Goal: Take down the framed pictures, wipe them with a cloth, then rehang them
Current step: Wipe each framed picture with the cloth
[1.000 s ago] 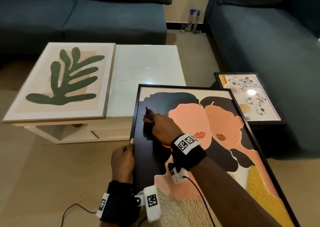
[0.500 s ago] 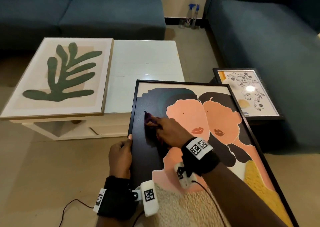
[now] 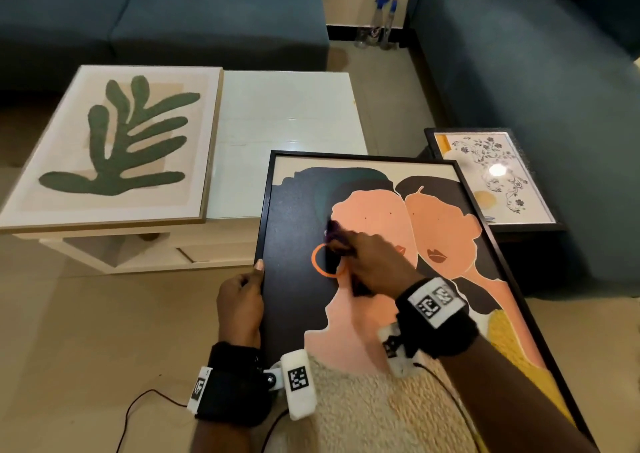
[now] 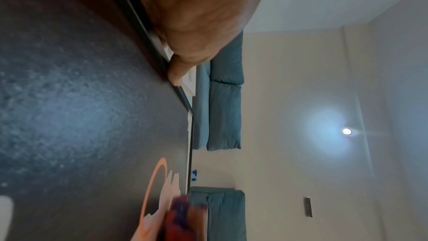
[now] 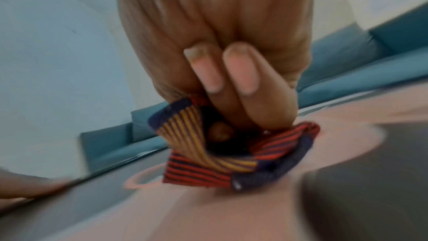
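I have the big framed picture with two faces (image 3: 398, 255) in front of me, tilted, its far edge toward the white tabletop (image 3: 287, 106) and its near end low, close to my body. My left hand (image 3: 240, 300) grips the left rail of its thin black frame, thumb on the front face and fingers curled behind the edge. My right hand (image 3: 372, 262) is closed on a small striped cloth (image 5: 222, 155), bunched under the fingertips (image 5: 241, 72) and pressed on the dark painted part beside the orange ring. I judge this picture stiff but rather light for its size, so it can swing or slip if I hold it by one rail only. The surface looks glossy and probably fragile, so I would press gently and take hold at the rails, never on the middle. The cloth is soft and folds easily. The leaf picture (image 3: 114, 144) lies flat on the tabletop; the flower picture (image 3: 491, 175) lies well apart on the right, beside the sofa (image 3: 536, 72).
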